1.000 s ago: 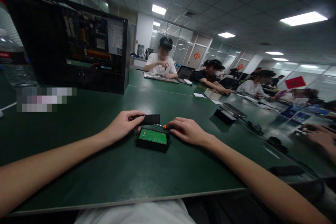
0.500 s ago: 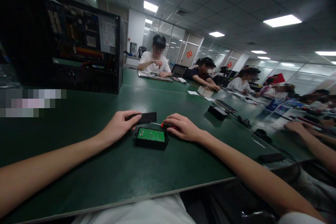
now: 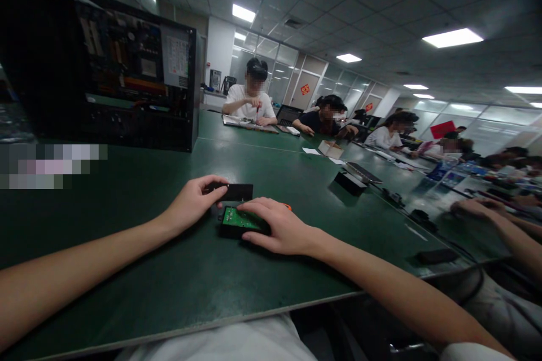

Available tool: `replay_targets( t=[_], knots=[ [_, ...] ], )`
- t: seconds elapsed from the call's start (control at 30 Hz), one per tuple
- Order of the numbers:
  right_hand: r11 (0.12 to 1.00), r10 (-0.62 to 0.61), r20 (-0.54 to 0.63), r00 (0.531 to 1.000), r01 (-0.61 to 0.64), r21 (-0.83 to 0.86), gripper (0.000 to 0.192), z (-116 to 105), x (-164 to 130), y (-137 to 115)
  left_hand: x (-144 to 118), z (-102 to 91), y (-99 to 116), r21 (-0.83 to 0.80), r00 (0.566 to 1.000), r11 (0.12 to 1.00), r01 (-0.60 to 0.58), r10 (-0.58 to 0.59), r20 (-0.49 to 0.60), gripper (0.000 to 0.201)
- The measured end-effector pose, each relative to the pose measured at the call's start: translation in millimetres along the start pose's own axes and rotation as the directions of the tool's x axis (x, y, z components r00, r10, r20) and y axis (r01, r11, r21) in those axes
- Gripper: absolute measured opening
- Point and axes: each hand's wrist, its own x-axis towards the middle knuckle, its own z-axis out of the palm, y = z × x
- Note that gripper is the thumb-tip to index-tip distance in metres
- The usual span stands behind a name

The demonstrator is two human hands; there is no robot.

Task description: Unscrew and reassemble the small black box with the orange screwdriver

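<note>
A small black box with a green circuit board (image 3: 235, 220) lies on the green table (image 3: 169, 271) in front of me. My right hand (image 3: 277, 229) rests over its right side, fingers spread across the board and wrapping the case. Behind it lies a flat black cover (image 3: 237, 191); my left hand (image 3: 191, 203) pinches its left end. An orange screwdriver tip (image 3: 288, 206) peeks out just beyond my right hand, lying on the table.
An open black computer case (image 3: 127, 84) stands at the back left. Several people sit along the table's far and right sides with devices and papers. Another person's hand (image 3: 474, 208) reaches in at right, near black parts (image 3: 353, 180).
My right hand left the orange screwdriver and moved left onto the box with the circuit board. My left hand stayed on the black cover.
</note>
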Motion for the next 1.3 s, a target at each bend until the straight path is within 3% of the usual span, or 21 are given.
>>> replay_targets(
  t=[0.37,0.57,0.83,1.03,1.1,1.17,1.23,1.3],
  knots=[
    [0.998,-0.005,-0.137,0.991,0.013,0.057,0.042,-16.2,-16.6,16.9,-0.5,3.8,-0.8,0.005,1.000,1.000,0.008,-0.008,0.028,0.037],
    [0.999,-0.044,-0.068,0.997,0.044,0.005,0.039,-17.2,-20.8,23.2,-1.9,6.2,-2.1,0.003,0.999,1.000,-0.008,0.008,0.053,0.030],
    [0.996,-0.079,0.006,0.997,0.080,-0.044,0.040,-13.5,-19.3,20.5,-8.8,6.0,4.6,0.259,0.993,0.960,-0.108,0.090,0.079,0.018],
    [0.998,-0.052,0.036,0.998,0.051,0.043,0.046,-16.1,-18.6,25.6,-9.3,3.6,6.0,0.393,0.968,0.899,-0.191,0.106,0.229,0.024],
    [0.996,-0.034,0.047,0.998,0.030,0.088,0.050,-16.9,-18.8,28.3,-3.7,-15.5,9.7,0.485,0.960,0.840,-0.244,0.137,0.246,0.033],
    [0.993,-0.034,0.078,0.996,0.025,0.115,0.054,-17.3,-19.4,30.5,6.1,-54.2,13.2,0.555,0.962,0.790,-0.260,0.165,0.216,0.037],
    [0.991,-0.043,0.119,0.992,0.027,0.132,0.057,-17.1,-20.2,31.7,18.0,-110.8,13.2,0.683,0.977,0.698,-0.215,0.165,0.138,0.039],
    [0.989,-0.045,0.146,0.988,0.023,0.147,0.061,-16.5,-20.9,31.9,28.2,-175.2,8.1,0.831,0.995,0.555,-0.015,0.088,-0.041,0.040]
  ],
)
